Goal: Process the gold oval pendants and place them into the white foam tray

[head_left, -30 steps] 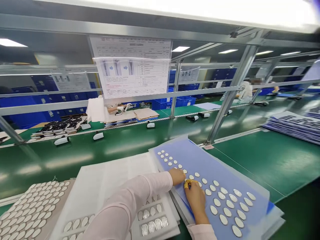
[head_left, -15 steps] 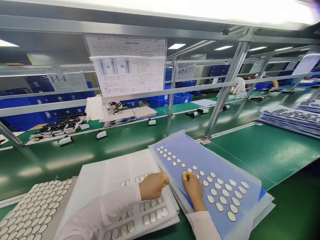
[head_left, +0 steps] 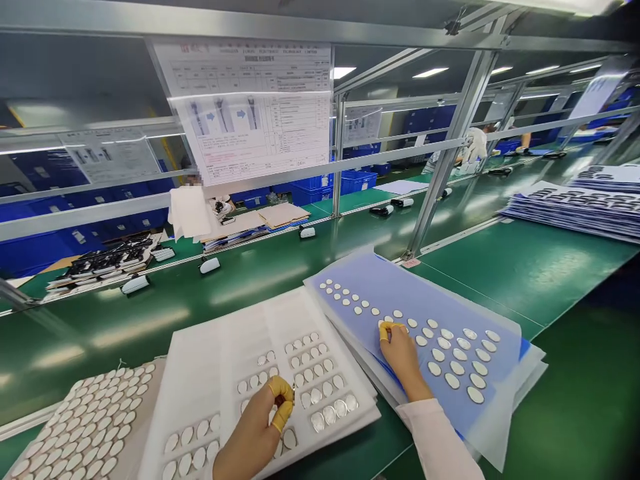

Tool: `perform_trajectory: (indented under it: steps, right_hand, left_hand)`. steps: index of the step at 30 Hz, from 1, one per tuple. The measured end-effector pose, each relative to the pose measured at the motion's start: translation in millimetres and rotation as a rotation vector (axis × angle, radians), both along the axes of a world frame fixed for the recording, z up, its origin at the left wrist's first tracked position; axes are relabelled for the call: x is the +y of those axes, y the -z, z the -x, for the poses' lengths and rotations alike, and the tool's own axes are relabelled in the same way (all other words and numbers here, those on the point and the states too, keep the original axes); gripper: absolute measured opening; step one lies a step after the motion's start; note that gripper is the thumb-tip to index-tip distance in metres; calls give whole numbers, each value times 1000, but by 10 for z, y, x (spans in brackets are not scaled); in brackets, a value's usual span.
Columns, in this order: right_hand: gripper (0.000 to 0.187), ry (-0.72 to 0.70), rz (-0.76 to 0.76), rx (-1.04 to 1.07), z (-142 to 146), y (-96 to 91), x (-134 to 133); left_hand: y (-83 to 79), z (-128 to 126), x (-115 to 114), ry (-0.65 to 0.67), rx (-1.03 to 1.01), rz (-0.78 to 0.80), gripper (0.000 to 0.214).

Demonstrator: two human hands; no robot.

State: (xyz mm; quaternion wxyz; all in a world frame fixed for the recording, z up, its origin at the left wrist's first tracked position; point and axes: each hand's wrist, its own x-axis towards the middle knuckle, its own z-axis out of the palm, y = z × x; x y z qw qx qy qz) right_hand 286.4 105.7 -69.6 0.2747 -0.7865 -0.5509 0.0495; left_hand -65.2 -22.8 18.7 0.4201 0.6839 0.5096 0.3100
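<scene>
Yellow finger covers wrap the fingertips of both hands. My left hand (head_left: 257,423) is closed in a pinch over the lower middle of a white foam sheet (head_left: 210,353); a thin, dark-edged oval piece (head_left: 293,395) shows edge-on between thumb and finger. Short rows of white oval pieces with shiny rims (head_left: 320,368) lie on that sheet, some hidden by this hand. At the left part of a blue sheet (head_left: 425,293), my right hand (head_left: 404,357) pinches at an oval piece (head_left: 381,323), mostly covered by the fingertips. More ovals (head_left: 457,367) lie loosely spaced on the blue sheet.
A panel of closely packed ovals (head_left: 83,420) lies at lower left. Behind runs a green belt (head_left: 260,260) carrying white-and-black devices (head_left: 210,265). A metal post (head_left: 445,160) and rail stand ahead, with a hanging instruction sheet (head_left: 250,113). Stacked sheets (head_left: 575,210) lie at right.
My left hand has moved left and down from the right side of the white sheet, uncovering rows of ovals. My right hand stays pinched at the blue sheet. The camera view has tilted down.
</scene>
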Motion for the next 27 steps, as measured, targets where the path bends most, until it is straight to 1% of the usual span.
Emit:
perform_trajectory:
  steps: [3, 6, 9, 10, 11, 13, 15, 17, 20, 22, 25, 27]
  right_hand:
    - [17, -104, -100, 90, 223, -156, -171]
    - [20, -283, -179, 216, 569, -341, -433]
    - [13, -516, -275, 356, 954, -559, -738]
    - [10, -642, -382, 465, 1076, -632, -837]
    - [8, -774, -439, 541, 1194, -700, -927]
    - [14, -948, -493, 649, 1408, -801, -1073]
    - [18, -1055, -479, 709, 1585, -843, -1161]
    - [17, -1102, -427, 758, 1713, -832, -1194]
    - [15, -1107, -352, 829, 1801, -786, -1181]
    - [15, -1114, -316, 861, 1802, -774, -1155]
    - [14, -1146, -256, 893, 1768, -780, -1119]
    - [13, -1137, -230, 931, 1750, -775, -1107]
  left_hand:
    - [-57, 45, -35, -25, -47, -3, 11]
    - [-159, 59, -40, -24, -151, -27, 12]
    - [-229, 52, -39, 3, -277, -79, 15]
    - [-238, 49, -42, 13, -317, -104, 15]
    - [-241, 46, -47, 23, -358, -127, 16]
    - [-234, 42, -59, 38, -438, -154, 17]
    - [-225, 43, -70, 49, -490, -150, 15]
    - [-222, 46, -72, 61, -518, -135, 12]
    - [-232, 50, -58, 73, -550, -112, 9]
    - [-238, 47, -46, 63, -555, -116, 8]
    - [-240, 32, -37, 27, -506, -158, 5]
    - [-237, 17, -37, 12, -471, -179, 2]
